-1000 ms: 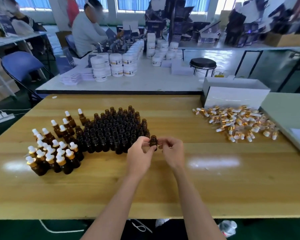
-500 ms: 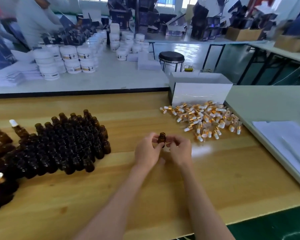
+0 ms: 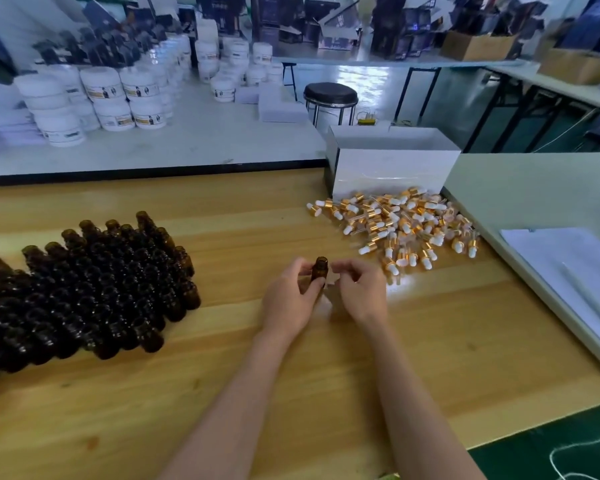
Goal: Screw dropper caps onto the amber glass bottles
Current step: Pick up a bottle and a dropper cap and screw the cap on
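Observation:
My left hand (image 3: 291, 299) grips a small open amber bottle (image 3: 319, 269), upright, above the middle of the wooden table (image 3: 326, 375). My right hand (image 3: 359, 289) is just right of the bottle, fingers curled and blurred, apart from the glass with nothing visible in it. A dense cluster of uncapped amber bottles (image 3: 84, 289) stands at the left. A heap of gold-collared dropper caps (image 3: 395, 226) with white bulbs lies at the right, beyond my right hand.
A white open box (image 3: 392, 168) stands behind the caps. A pale side table with white sheets (image 3: 568, 268) abuts the right edge. White jars (image 3: 111, 98) crowd the table behind, and a black stool (image 3: 330, 93) stands beyond it.
The view has swung right, so the capped bottles have left the frame. My right hand has let go of the bottle and drawn slightly right; my left hand still holds it.

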